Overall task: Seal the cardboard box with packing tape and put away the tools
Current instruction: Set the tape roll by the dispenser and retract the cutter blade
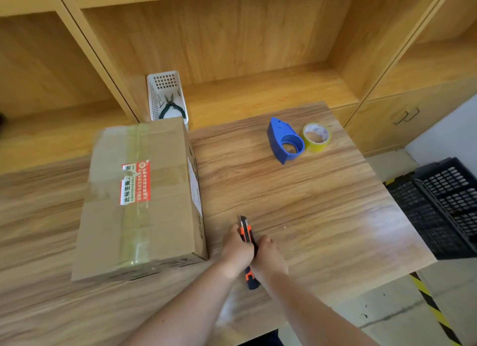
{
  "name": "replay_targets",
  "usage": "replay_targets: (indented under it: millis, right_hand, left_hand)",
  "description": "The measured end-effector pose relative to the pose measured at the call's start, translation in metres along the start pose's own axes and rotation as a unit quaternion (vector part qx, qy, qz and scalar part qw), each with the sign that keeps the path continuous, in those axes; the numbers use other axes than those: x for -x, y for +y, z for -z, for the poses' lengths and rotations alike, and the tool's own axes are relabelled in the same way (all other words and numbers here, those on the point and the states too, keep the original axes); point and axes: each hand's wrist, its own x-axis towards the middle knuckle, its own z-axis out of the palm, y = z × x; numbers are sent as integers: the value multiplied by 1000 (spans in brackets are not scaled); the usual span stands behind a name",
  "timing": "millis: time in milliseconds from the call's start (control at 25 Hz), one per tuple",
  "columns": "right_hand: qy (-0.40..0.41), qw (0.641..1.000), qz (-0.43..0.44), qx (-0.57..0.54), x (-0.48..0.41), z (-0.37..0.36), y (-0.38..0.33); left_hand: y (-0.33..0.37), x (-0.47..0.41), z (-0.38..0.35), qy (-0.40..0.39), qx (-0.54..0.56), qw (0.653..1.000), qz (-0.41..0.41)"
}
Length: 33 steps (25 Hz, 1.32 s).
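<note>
I see the wood-grain worktop [322, 211] filling most of the view, with open wooden shelving [232, 36] behind it at the far side. On the left half of the worktop sits the cardboard box [160, 216], flaps closed, a strip of clear packing tape running along its top seam from far to near and a red-and-white label stuck across the middle. To the far right, off the worktop's edge, black plastic crates [444, 209] stand on the floor. Just beyond the box's far end, on the shelf ledge, I see a white perforated basket [154, 92] with a pair of black-handled pliers [171, 107] lying in it. On the far right part of the worktop lies the blue tape dispenser [281, 139], with no roll in it, and touching its right side is the roll of yellowish packing tape [317, 137], standing apart from the box. Near me, just right of the box's near corner, both of my hands meet on an orange-and-black utility knife [247, 233]. My left hand [236, 251] is curled around the knife's upper body with the thumb up by the slider, and my right hand [268, 255] is closed around the handle, whose butt pokes out below between my wrists. The knife's tip points away from me; I cannot tell whether the blade is out.
</note>
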Motion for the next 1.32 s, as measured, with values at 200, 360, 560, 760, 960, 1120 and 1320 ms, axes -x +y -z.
replay_targets:
  millis: [200,360,560,760,960,1120,1320]
  right_hand:
    - [-6,975,18,-223,4,17,8]
    - [28,949,82,-304,4,53,-3]
    - [47,909,110,-400,-5,115,-40]
    - [-16,897,141,-418,9,176,-88]
    - [23,881,195,-430,16,217,-126]
    - [27,857,233,-460,13,235,-147]
    - [2,841,275,-466,0,241,-159]
  left_hand:
    - [11,1,3,-36,49,998,-14]
    - [45,4,8,-25,110,992,-58]
    - [113,10,26,10,155,982,-104]
    - [174,23,55,18,179,963,-201]
    - [222,39,82,15,217,939,-267]
    - [249,45,97,26,206,930,-302]
    - [265,45,109,48,201,931,-301]
